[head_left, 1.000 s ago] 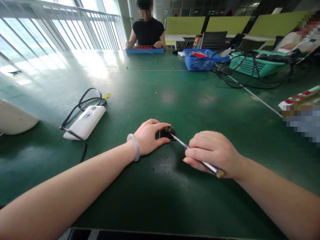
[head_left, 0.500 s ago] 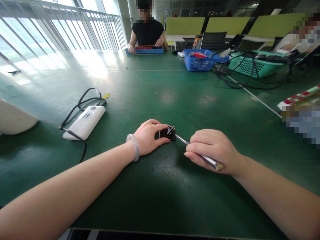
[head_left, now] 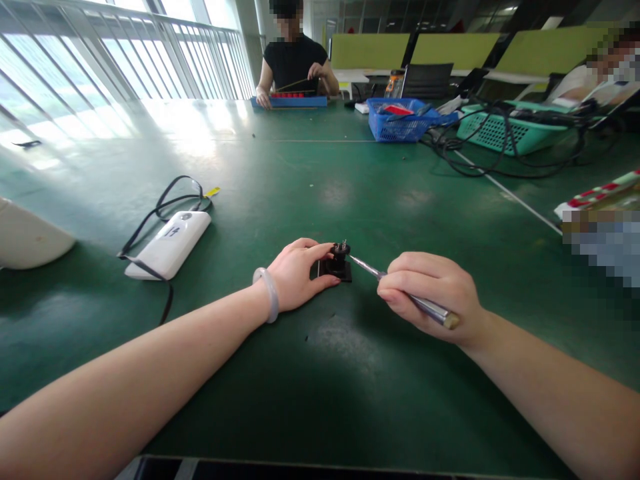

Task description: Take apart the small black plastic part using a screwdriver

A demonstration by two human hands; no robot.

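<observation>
My left hand (head_left: 303,275) rests on the table, its thumb and fingers closed around a small flat black base (head_left: 336,271). Just above that base stands a small black part (head_left: 341,249) with thin metal pins pointing up. My right hand (head_left: 433,290) grips a slim silver tool that looks like tweezers (head_left: 367,267). Its tip meets the right side of the pinned part; whether it clasps it or only touches it I cannot tell. The left fingertips partly hide the base.
A white power bank-like box (head_left: 170,245) with a black cord lies to the left, beside a white rounded object (head_left: 33,235). Farther off are a blue basket (head_left: 397,127), a green basket (head_left: 515,133) with tangled black cables, and a person (head_left: 295,63) handling a blue tray.
The pinned black part has turned from tilted to upright and sits slightly higher. My right hand and the tool have moved a little right and up. My left hand has stayed put.
</observation>
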